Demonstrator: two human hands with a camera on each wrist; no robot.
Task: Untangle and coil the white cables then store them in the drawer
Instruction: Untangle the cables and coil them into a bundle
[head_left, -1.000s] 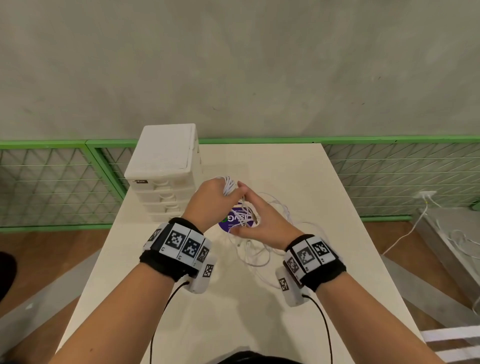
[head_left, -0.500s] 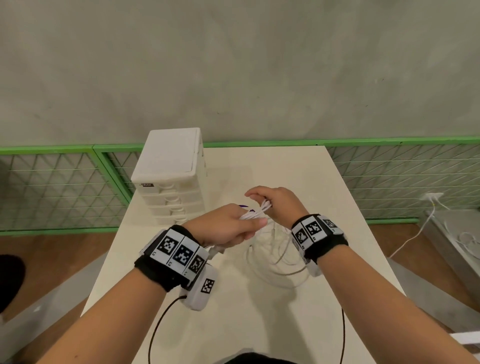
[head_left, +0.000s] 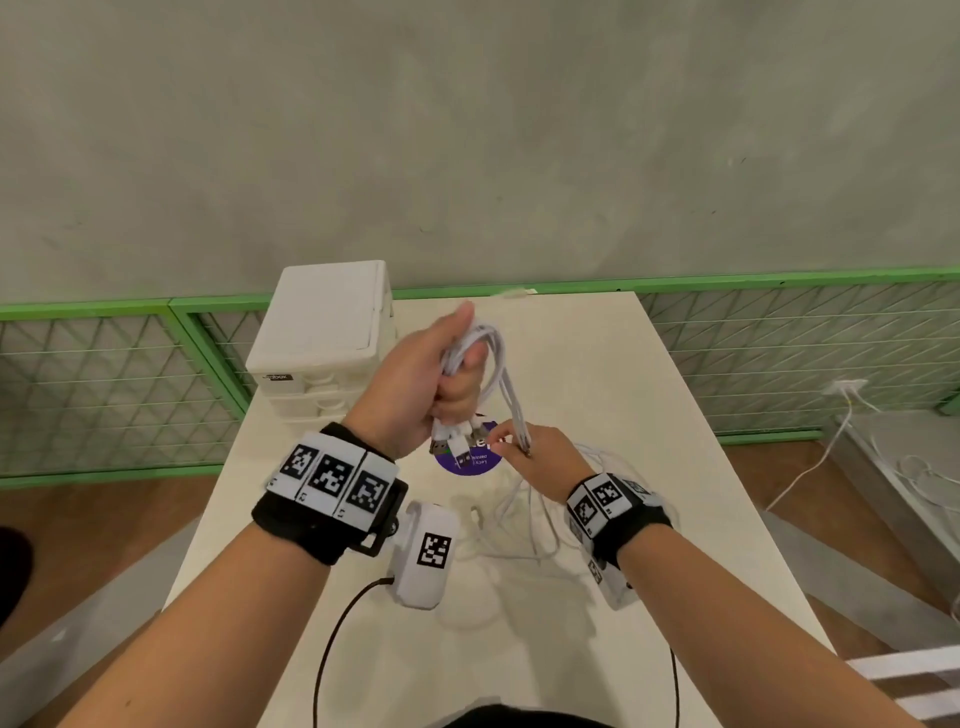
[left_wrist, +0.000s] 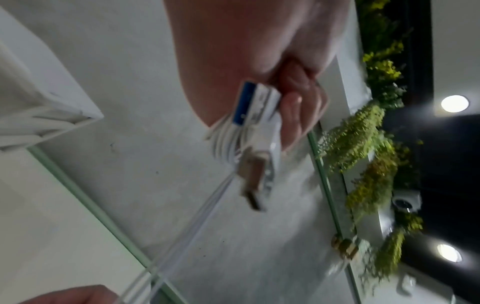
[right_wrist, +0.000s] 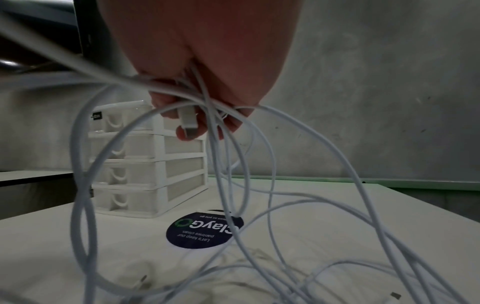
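Observation:
My left hand (head_left: 441, 374) is raised above the table and grips a bundle of white cables (head_left: 488, 353) in a fist. Several USB plugs (head_left: 457, 441) hang below that fist, blurred in the left wrist view as USB plugs (left_wrist: 255, 144). Strands run down from the bundle to my right hand (head_left: 524, 449), which pinches them just over the table. Under the right hand, loose white cable loops (right_wrist: 259, 185) hang down to a tangle (head_left: 524, 519) on the tabletop, and a white plug (right_wrist: 187, 119) sits against my fingers (right_wrist: 187, 133). The white drawer unit (head_left: 324, 343) stands at the back left, all drawers closed.
A round purple sticker (head_left: 470, 460) lies on the cream table (head_left: 649, 467) below my hands. A green mesh fence (head_left: 779, 353) runs behind the table against a grey wall. Another white cable (head_left: 810, 467) trails on the floor at the right.
My left hand rose and moved toward the back with the cable bundle. My right hand dropped lower and nearer to me, sliding along the strands toward the tangle.

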